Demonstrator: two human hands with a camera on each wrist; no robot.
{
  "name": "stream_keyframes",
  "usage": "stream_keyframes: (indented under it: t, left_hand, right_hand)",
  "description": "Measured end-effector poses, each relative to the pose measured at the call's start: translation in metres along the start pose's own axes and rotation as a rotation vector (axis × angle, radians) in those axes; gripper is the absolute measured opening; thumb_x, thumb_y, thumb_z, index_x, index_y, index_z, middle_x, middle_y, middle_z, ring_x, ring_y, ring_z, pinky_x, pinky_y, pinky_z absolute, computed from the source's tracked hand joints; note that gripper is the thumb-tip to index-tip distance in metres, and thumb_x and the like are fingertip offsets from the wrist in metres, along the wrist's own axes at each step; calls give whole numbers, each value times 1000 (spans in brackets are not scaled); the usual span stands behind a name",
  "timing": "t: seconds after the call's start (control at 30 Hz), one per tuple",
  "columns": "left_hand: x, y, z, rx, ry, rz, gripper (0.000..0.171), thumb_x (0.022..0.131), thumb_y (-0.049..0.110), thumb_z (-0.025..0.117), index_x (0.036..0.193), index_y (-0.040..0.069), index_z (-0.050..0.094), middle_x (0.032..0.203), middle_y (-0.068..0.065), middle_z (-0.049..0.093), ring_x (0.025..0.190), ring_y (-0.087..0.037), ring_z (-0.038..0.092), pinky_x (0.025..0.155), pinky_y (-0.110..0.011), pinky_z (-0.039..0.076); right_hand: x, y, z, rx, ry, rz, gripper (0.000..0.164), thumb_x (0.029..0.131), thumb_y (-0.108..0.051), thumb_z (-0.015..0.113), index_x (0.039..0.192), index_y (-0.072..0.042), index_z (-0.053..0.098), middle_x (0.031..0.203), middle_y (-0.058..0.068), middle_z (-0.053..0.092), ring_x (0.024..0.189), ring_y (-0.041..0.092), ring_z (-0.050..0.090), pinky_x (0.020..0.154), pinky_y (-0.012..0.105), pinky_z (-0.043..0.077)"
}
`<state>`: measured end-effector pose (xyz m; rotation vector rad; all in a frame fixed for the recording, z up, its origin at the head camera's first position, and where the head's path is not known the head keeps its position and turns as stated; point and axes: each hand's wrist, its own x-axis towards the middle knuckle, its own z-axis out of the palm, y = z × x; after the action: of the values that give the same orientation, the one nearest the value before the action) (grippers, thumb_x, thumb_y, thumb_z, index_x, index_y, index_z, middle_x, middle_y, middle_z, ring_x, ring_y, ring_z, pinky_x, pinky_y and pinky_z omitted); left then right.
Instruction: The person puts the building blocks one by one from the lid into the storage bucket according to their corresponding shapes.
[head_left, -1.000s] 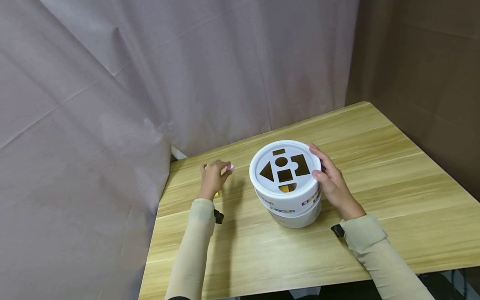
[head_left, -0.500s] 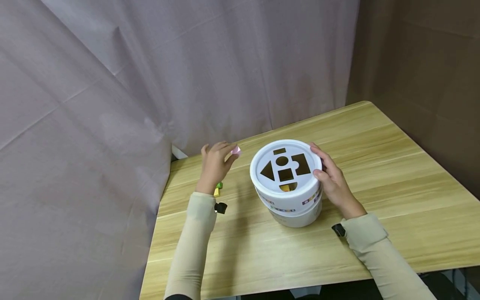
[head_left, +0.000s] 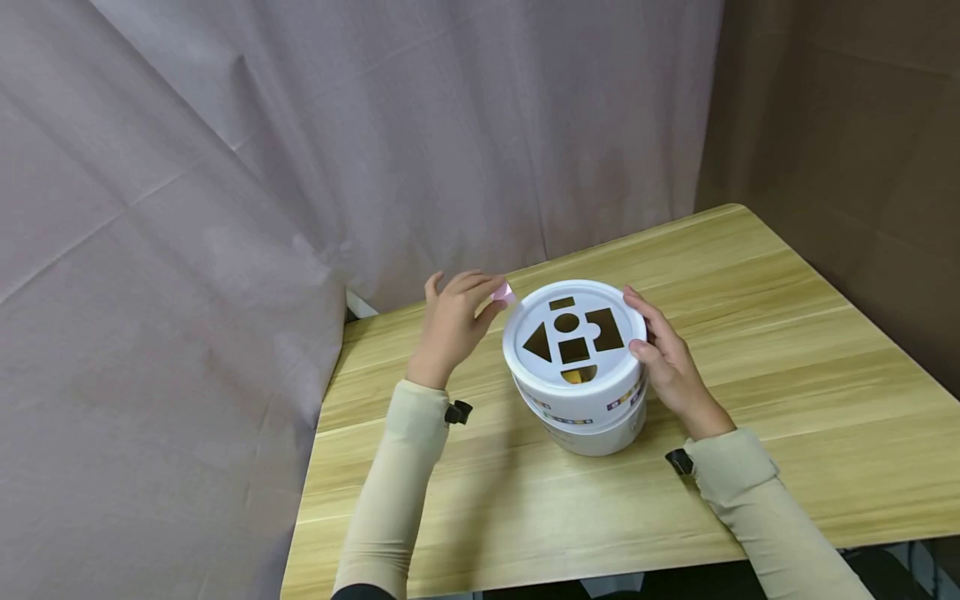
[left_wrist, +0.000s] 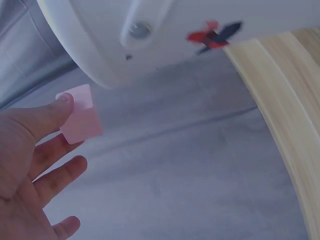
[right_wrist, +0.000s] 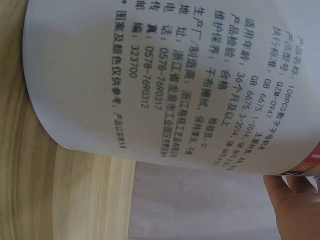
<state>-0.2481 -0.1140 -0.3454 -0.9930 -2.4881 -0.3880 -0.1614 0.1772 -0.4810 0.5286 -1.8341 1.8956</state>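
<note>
A small pink block [head_left: 504,293] is pinched between the thumb and forefinger of my left hand [head_left: 453,329], held up right beside the lid's left rim. In the left wrist view the pink block [left_wrist: 82,117] shows two flat faces, and the other fingers spread loosely below it. A white bucket [head_left: 592,442] stands on the table under a white lid [head_left: 517,362] cut with several shaped holes, among them a triangle, a circle and a square. My right hand [head_left: 671,367] grips the lid's right edge, thumb on top. Printed text covers the bucket's wall [right_wrist: 90,75] in the right wrist view.
Something yellow [head_left: 574,377] shows through the half-round hole near the lid's front. The wooden table [head_left: 787,417] ends at a grey curtain [head_left: 450,150] behind and a brown one [head_left: 825,125] on the right.
My left hand has risen and moved right with the pink block, up to the lid's edge. Green and yellow blocks seen by its wrist are now hidden. My right hand stays put.
</note>
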Motion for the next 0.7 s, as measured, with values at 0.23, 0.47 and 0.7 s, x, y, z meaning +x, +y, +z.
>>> stream_keyframes:
  t: [0.23,0.47,0.7]
  left_hand:
    - [2,15,-2,-23,1,52,35,98,26,78,131,15,76,129,2,75,129,-19,62,119,-66,22]
    - [2,31,-4,-45,-2,120,35,97,28,79,130,15,77,128,3,75,129,-19,63,118,-66,24]
    - [0,46,0,-48,-41,170,36,95,28,82,128,16,78,126,3,76,127,-17,64,117,-65,26]
  right_hand:
    - [0,0,1,15,0,-9,65,95,5,44,159,2,40,171,17,30,157,18,29,124,24,23]
    - [0,0,2,20,8,-1,65,94,5,44,159,2,40,170,17,31,157,17,30,124,24,24]
    - [0,0,2,28,9,0,65,94,6,44,159,2,40,170,17,31,157,17,29,124,24,24]
